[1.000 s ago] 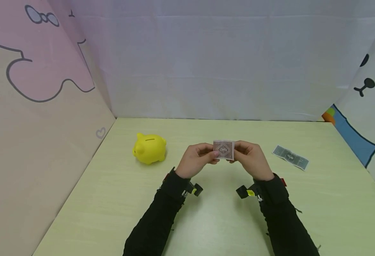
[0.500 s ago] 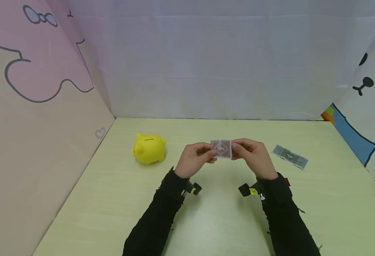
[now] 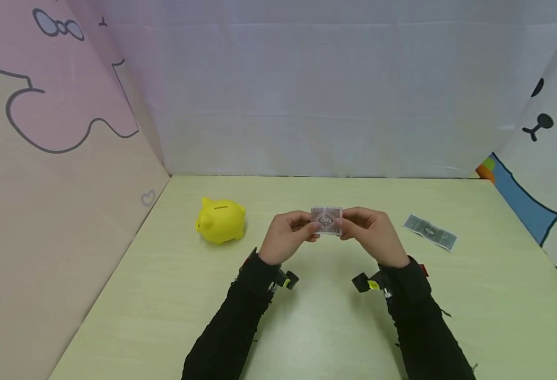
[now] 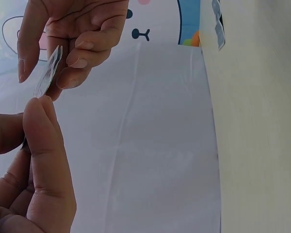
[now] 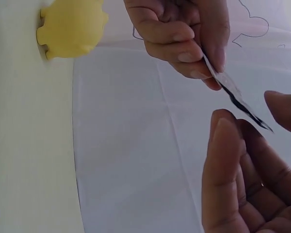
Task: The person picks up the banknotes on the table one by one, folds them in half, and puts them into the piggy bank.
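A small folded banknote (image 3: 326, 212), brownish-grey with a printed pattern, is held up over the table between both hands. My left hand (image 3: 285, 237) pinches its left side between thumb and fingers. My right hand (image 3: 375, 237) is at its right side. In the right wrist view, the right thumb (image 5: 283, 111) stands apart from the banknote (image 5: 237, 102), whose free end lies between that thumb and the bent fingers (image 5: 223, 150). The left wrist view shows the banknote (image 4: 51, 70) nearly edge-on, hiding its faces.
A yellow piggy bank (image 3: 220, 220) with a slot on top stands left of the hands. Another banknote (image 3: 430, 232), greenish-grey and creased, lies flat on the pale table (image 3: 326, 327) to the right. A white curtain (image 3: 326, 89) hangs behind the table.
The banknote has shifted slightly left in the left hand. My right hand drew a little to the right, then came back left, its thumb now in front of the banknote's right edge.
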`<state>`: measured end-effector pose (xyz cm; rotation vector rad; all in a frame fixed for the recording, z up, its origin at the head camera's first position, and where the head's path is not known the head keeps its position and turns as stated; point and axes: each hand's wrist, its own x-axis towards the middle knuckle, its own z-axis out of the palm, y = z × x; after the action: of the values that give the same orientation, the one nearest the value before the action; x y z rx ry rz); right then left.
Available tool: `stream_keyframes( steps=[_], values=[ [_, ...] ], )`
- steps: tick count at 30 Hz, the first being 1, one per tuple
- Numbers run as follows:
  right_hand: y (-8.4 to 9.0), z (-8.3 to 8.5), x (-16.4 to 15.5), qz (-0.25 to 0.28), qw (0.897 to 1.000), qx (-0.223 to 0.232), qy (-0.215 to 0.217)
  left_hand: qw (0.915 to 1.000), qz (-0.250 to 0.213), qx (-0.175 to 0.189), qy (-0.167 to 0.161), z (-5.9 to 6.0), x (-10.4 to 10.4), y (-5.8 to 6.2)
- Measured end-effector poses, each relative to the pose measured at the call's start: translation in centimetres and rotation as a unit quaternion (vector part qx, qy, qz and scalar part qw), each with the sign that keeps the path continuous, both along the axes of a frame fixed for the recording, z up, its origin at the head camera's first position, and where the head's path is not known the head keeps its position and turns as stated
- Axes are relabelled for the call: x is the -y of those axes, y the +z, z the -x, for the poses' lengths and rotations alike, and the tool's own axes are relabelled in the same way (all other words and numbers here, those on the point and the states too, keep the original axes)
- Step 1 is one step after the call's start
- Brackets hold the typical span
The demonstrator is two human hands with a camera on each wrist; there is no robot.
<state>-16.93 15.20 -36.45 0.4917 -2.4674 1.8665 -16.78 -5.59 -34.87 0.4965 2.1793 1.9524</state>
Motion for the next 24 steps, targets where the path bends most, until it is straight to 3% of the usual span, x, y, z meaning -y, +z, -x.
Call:
stream_keyframes(
  steps=[24],
  values=[
    [-0.49,0.10,0.56,0.013,1.000,0.002,-0.022,0.9995,-0.006,-0.030,0.002,-0.51,0.20,0.67]
  ],
)
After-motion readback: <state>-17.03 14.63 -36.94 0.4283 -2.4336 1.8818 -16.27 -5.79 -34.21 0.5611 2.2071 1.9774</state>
